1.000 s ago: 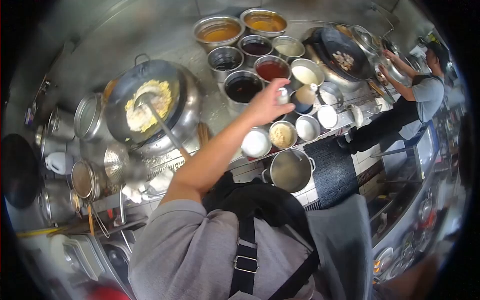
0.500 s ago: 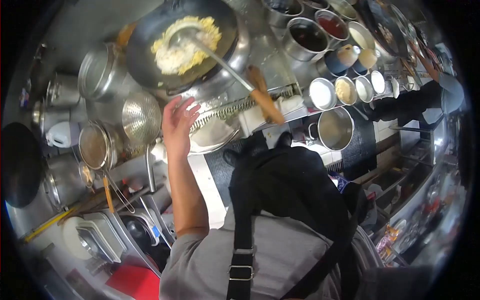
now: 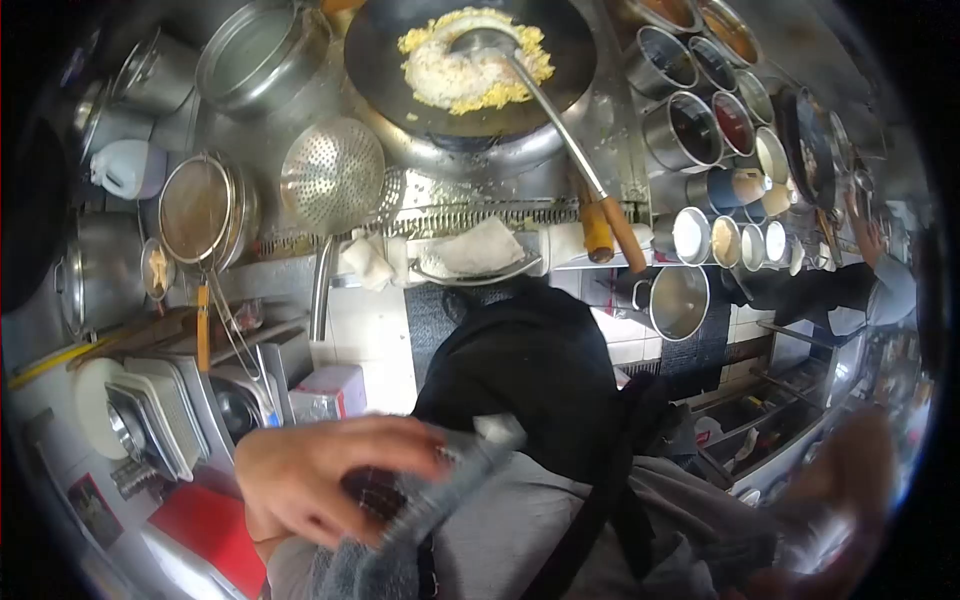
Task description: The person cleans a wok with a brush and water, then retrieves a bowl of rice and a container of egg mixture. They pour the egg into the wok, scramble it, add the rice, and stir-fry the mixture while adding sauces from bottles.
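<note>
My left hand [image 3: 335, 470] is in front of my chest, its fingers curled round a blurred grey strip [image 3: 450, 490] that looks like cloth. At the right edge, my right hand [image 3: 850, 470] is smeared by motion, so its fingers cannot be read. Ahead, a wok [image 3: 370, 60] holds cooked egg and rice [image 3: 440, 80]. A ladle [image 3: 560, 120] rests with its bowl in this food, and its wooden handle points toward me. Beside that handle lies another wooden handle [image 3: 596, 235]. Neither hand touches the wok or ladle.
A perforated skimmer [image 3: 335, 175] and wire strainers [image 3: 195, 210] are on the left. A folded white cloth [image 3: 480, 247] lies at the stove's front edge. Several sauce pots [image 3: 685, 130] and seasoning tubs [image 3: 690, 235] stand right. A co-worker's arm [image 3: 875, 240] shows far right.
My left hand has drawn back from the stove edge to my chest and closed on the grey strip. My right hand has come into view. The view has shifted; the ladle stays in the wok.
</note>
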A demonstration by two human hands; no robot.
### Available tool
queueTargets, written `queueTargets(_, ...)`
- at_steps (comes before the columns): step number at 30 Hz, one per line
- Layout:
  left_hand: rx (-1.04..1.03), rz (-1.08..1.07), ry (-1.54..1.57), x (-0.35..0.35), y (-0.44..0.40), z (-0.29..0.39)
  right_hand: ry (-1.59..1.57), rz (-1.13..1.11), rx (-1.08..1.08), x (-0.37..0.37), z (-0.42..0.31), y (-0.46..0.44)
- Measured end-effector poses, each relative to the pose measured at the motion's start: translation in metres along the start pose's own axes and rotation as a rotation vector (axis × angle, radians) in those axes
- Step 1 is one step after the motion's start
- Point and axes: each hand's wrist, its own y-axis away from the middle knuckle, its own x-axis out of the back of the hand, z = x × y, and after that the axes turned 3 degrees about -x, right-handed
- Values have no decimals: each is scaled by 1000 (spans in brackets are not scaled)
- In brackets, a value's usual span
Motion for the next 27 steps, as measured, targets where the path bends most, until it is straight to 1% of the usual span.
queueTargets(2, -99, -113, -81, 16, -20, 21, 8, -66, 26, 15, 2, -4)
queueTargets(5, -135, -55, -215, 15, 12, 52, -75, -185, 23, 42, 26, -5)
queueTargets(7, -129, -12, -289, 6, 36, 68, -123, -264, 68, 55, 40, -5)
queueTargets(9, -137, -10, -315, -5, 43, 55, -204, -352, 131, 59, 64, -11)
queueTargets(10, -135, -24, -118, 0, -17, 26, -239, -387, 153, 51, 81, -18)
queueTargets(11, -126, -86, -189, -2, -17, 8, -454, -357, 238, 20, 111, -32)
queueTargets(12, -5, 19, -148, 4, -23, 22, -317, -318, 225, 17, 117, -42)
queueTargets(13, -85, 185, -179, 9, -4, 7, -429, -258, 158, 20, 133, -49)
queueTargets(14, 50, 1161, -135, -40, 2, -12, -436, -88, -1, 20, 158, -43)
queueTargets(15, 188, 919, -95, 12, 36, -35, -207, -26, -421, 28, 181, -41)
queueTargets(16, 397, 1126, -102, 35, 43, -68, 58, -14, -707, 17, 198, -49)
queueTargets(17, 726, 1243, -189, 59, 70, -118, 316, -1, -989, -2, 223, -57)
queueTargets(19, 928, 1112, -910, 72, 151, -251, 22, 4, -842, -108, 362, -6)
queueTargets(21, 871, 1252, -1027, 59, 150, -308, 190, 62, -1194, -127, 326, -31)
queueTargets(23, 743, 1414, -1009, 47, 133, -318, 277, 82, -1150, -103, 298, -38)
queueTargets(24, 684, 1453, -1113, 44, 129, -320, 326, 87, -1126, -99, 292, -38)
queueTargets(25, 694, 1469, -1100, 41, 128, -314, 330, 67, -1122, -97, 294, -33)
queueTargets(27, 598, 1687, -853, 43, 119, -303, 258, 223, -976, -82, 304, -25)
